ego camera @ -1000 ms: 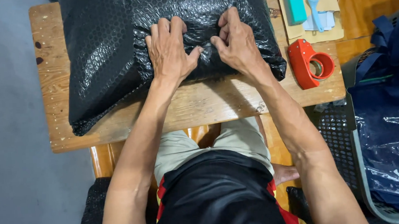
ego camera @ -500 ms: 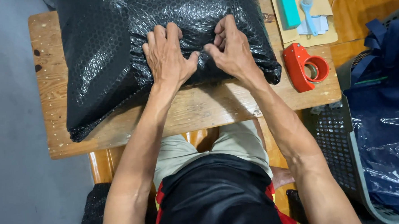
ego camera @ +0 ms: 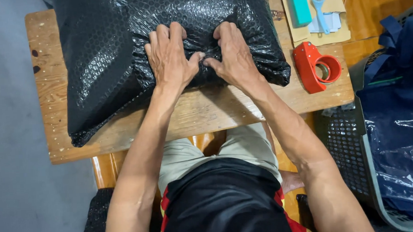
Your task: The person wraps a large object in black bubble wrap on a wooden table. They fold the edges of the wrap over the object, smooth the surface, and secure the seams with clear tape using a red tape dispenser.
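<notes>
Black bubble-wrap parcel (ego camera: 134, 54) covers the wooden surface (ego camera: 206, 113), left hand (ego camera: 169, 55) and right hand (ego camera: 234, 54) bunching its near-edge film between curled fingers, pinning it flat.

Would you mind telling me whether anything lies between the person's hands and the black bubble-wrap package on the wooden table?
Nothing visible does. The left hand and right hand both press straight onto the black bubble-wrap package, thumbs meeting at its near edge. The red tape dispenser sits apart, to the right on the wooden table.
</notes>
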